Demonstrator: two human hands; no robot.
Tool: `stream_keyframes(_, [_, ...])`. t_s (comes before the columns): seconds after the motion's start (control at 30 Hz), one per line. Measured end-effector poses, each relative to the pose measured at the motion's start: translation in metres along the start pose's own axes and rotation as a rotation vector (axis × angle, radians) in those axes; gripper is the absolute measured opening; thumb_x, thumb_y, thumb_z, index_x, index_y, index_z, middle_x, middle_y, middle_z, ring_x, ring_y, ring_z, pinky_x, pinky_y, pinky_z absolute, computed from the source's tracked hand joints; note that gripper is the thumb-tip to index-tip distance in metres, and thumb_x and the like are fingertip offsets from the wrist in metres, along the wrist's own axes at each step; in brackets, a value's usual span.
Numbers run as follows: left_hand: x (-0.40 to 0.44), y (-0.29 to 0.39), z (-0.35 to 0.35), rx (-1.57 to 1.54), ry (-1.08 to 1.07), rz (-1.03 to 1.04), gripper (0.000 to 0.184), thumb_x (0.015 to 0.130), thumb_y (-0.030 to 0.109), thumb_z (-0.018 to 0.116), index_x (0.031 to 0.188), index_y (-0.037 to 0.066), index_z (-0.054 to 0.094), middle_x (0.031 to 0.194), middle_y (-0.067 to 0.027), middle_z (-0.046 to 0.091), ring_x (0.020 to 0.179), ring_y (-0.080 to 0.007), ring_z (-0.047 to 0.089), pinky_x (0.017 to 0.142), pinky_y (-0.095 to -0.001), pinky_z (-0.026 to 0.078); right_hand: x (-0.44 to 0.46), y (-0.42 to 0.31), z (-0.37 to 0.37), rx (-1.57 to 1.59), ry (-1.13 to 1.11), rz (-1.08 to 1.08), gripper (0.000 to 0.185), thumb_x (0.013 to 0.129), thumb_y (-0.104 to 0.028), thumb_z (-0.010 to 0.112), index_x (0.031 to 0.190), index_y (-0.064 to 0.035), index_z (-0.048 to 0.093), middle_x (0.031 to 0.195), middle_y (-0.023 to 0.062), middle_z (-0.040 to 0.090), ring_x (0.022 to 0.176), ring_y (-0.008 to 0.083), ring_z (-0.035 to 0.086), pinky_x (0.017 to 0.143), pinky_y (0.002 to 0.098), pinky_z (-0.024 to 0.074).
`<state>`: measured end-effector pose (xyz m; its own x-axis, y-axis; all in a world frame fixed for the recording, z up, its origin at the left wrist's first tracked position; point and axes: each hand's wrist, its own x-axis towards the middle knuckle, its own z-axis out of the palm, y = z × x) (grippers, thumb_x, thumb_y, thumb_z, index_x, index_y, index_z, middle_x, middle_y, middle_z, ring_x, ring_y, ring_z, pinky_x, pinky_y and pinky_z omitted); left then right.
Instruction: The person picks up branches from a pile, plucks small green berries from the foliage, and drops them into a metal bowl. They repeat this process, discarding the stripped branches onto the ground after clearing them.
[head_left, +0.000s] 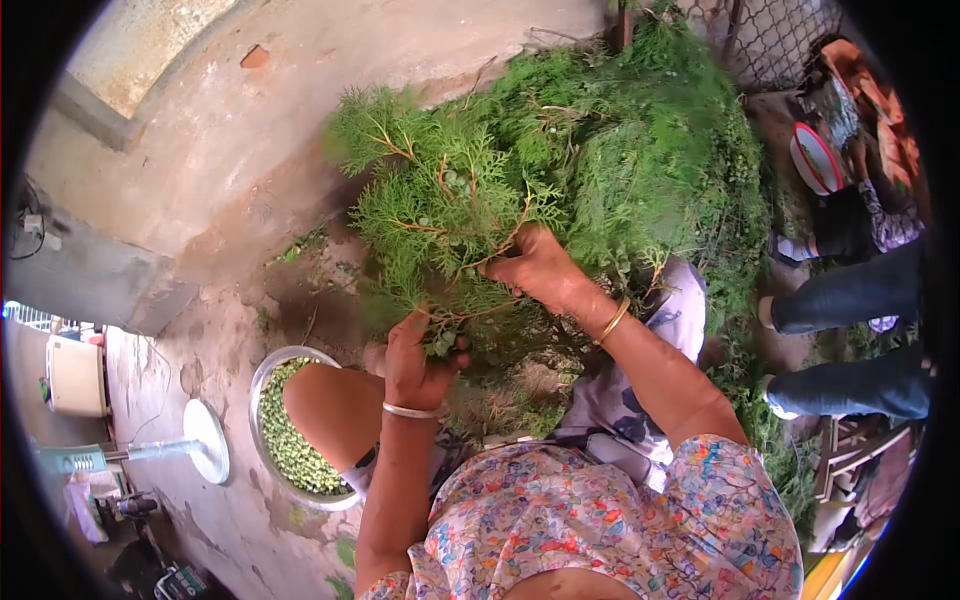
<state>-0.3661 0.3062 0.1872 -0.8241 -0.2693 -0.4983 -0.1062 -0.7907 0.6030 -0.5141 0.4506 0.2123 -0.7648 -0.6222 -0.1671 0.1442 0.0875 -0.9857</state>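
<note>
Bowl [262, 412]: partly hidden behind the knee [330, 415]. Fan [75, 460]: base not discernible. Left fingertips [405, 345]: obscured by foliage [450, 325].

- Silver-grey: the basin [257, 410]; pale green: the pieces [288, 440] in it.
- Bright green, orange-brown stems: the branch [440, 205], above and right of the basin.
- Pale with multicoloured floral print: the shirt [590, 505], right of the basin.
- Silvery: the near bangle [410, 411], right of the basin.
- Golden: the far bangle [613, 322], farther right.
- Blue: the jeans [850, 295], far right of the basin.
</note>
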Motion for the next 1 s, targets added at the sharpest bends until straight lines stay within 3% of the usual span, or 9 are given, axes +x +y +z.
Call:
stream_keyframes(0.23, [-0.007, 0.005, -0.004, -0.067, -0.003, -0.107, 0.027, 0.09, 0.027, 0.055, 0.105, 0.004, 0.054, 0.092, -0.0151, 0.063, 0.074, -0.0283, 0.063, 0.054, -0.0404, 0.052, 0.005, 0.007, 0.006, -0.079, -0.075, 0.021, 0.018, 0.075, -0.009, 0.071, 0.082, 0.0029, 0.061, 0.061, -0.001, 0.052, 0.048, 0.0063, 0.044, 0.041, 0.0235, 0.0378])
stream_keyframes(0.3, [0.0, 0.001, -0.013, -0.018, -0.061, -0.129, 0.03, 0.089, 0.033, 0.055, 0.105, 0.008, 0.056, 0.087, -0.0127, 0.063, 0.067, -0.0268, 0.059, 0.053, -0.0373, 0.046, 0.001, -0.007, 0.009, -0.096, -0.078, 0.031, 0.014, 0.075, -0.005, 0.067, 0.079, 0.005, 0.059, 0.059, -0.0001, 0.051, 0.048, 0.0065, 0.045, 0.04, 0.0253, 0.0381])
stream_keyframes(0.43, [-0.013, 0.008, -0.006, -0.062, -0.124, -0.148, 0.032, 0.089, 0.034, 0.055, 0.108, 0.008, 0.055, 0.088, -0.0143, 0.063, 0.069, -0.026, 0.059, 0.052, -0.0366, 0.045, 0.005, 0.002, 0.006, -0.088, -0.041, 0.012, 0.014, 0.075, -0.006, 0.068, 0.08, 0.0045, 0.059, 0.06, 0.0004, 0.052, 0.048, 0.0065, 0.045, 0.04, 0.0246, 0.0383])
stream_keyframes(0.5, [-0.021, 0.012, 0.006, -0.101, -0.139, -0.177, 0.026, 0.089, 0.026, 0.056, 0.108, 0.008, 0.053, 0.091, -0.016, 0.063, 0.075, -0.0262, 0.06, 0.056, -0.0371, 0.047, 0.008, 0.009, 0.004, -0.079, -0.041, -0.008, 0.014, 0.075, -0.006, 0.068, 0.079, 0.0041, 0.059, 0.06, 0.0005, 0.052, 0.048, 0.0065, 0.045, 0.04, 0.0244, 0.0384])
stream_keyframes(0.7, [-0.006, 0.003, -0.013, -0.285, -0.163, -0.269, 0.029, 0.089, 0.027, 0.053, 0.11, 0.007, 0.052, 0.09, -0.0175, 0.061, 0.076, -0.0286, 0.059, 0.054, -0.0357, 0.046, 0.008, 0.012, 0.006, -0.101, -0.046, -0.025, 0.016, 0.075, -0.007, 0.069, 0.071, 0.0018, 0.056, 0.057, -0.0007, 0.05, 0.049, 0.0058, 0.046, 0.04, 0.0247, 0.0385])
stream_keyframes(0.9, [-0.016, 0.004, 0.006, -0.199, -0.086, -0.242, 0.026, 0.088, 0.024, 0.055, 0.107, 0.007, 0.053, 0.088, -0.0168, 0.06, 0.071, -0.0268, 0.056, 0.052, -0.035, 0.046, 0.008, 0.015, 0.006, -0.153, -0.049, -0.027, 0.02, 0.075, -0.009, 0.069, 0.066, 0.0003, 0.055, 0.053, -0.0016, 0.048, 0.048, 0.0055, 0.046, 0.04, 0.0259, 0.0385])
stream_keyframes(0.97, [-0.015, 0.003, 0.005, -0.247, -0.114, -0.265, 0.025, 0.088, 0.024, 0.056, 0.106, 0.007, 0.053, 0.087, -0.0159, 0.06, 0.07, -0.0262, 0.055, 0.054, -0.036, 0.047, 0.009, 0.018, 0.005, -0.232, -0.062, 0.002, 0.016, 0.076, -0.009, 0.07, 0.084, 0.0009, 0.06, 0.064, -0.0016, 0.053, 0.05, 0.0056, 0.045, 0.041, 0.0228, 0.0355])
stream_keyframes(1.0, [-0.014, 0.002, 0.004, -0.295, -0.143, -0.288, 0.024, 0.087, 0.023, 0.056, 0.105, 0.007, 0.054, 0.086, -0.015, 0.059, 0.069, -0.0255, 0.054, 0.056, -0.0371, 0.047, 0.01, 0.019, 0.004, -0.232, -0.062, 0.002, 0.016, 0.076, -0.009, 0.07, 0.084, 0.0009, 0.06, 0.064, -0.0016, 0.053, 0.05, 0.0056, 0.045, 0.041, 0.0228, 0.0355])
